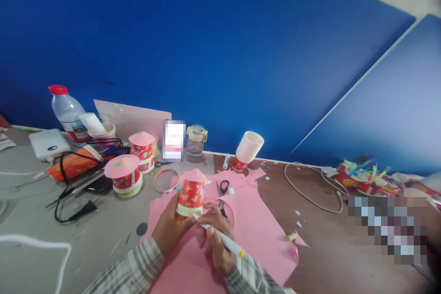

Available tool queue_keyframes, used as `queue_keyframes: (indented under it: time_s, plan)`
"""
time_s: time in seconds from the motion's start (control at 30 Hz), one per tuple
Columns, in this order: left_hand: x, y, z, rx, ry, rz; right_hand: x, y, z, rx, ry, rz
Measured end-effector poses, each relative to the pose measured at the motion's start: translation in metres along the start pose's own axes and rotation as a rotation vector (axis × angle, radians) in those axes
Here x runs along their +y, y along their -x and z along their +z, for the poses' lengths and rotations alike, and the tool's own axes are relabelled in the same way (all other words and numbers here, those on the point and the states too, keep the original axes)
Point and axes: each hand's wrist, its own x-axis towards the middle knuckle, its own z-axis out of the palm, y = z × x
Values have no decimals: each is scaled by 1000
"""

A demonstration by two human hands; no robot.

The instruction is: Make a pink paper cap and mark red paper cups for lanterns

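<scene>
My left hand (pixel 169 227) grips a red patterned paper cup (pixel 190 196) that stands upside down with a pink paper cap on top. My right hand (pixel 217 239) is closed around a white pen-like stick (pixel 225 241) with a yellow end; its tip touches the cup's lower rim. Both hands rest over a large pink paper sheet (pixel 262 234) with cut-out holes. Black-handled scissors (pixel 223 188) lie on the sheet just behind the cup.
Two finished cups with pink caps (pixel 126 172) stand at the left beside a tape ring (pixel 166 180), a black power cord (pixel 74 193), a water bottle (pixel 67 111) and a white device (pixel 48 143). A paper cup stack (pixel 248 148) leans behind. A white cable (pixel 310 188) and craft clutter lie right.
</scene>
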Motion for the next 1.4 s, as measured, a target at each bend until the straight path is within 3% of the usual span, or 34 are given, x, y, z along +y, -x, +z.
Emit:
queue_keyframes:
  time_s: [0.4,0.6,0.8,1.13,1.27,1.4]
  plan:
    - [-7,1,0,-17,-12,-6,-8,-7,0,-70,5,-2]
    - [0,1,1,-11,-21,2,-3,0,-2,-89,-21,126]
    - [1,2,0,-22,-26,14,-6,-1,-3,-77,-101,165]
    - [-8,3,0,-79,80,10,-9,-2,-2,-41,-80,82]
    - [-2,6,1,-52,-2,52,-14,-4,0,-64,6,-36]
    - [-4,8,-2,-90,-55,67,-15,-5,-1,-70,16,-22]
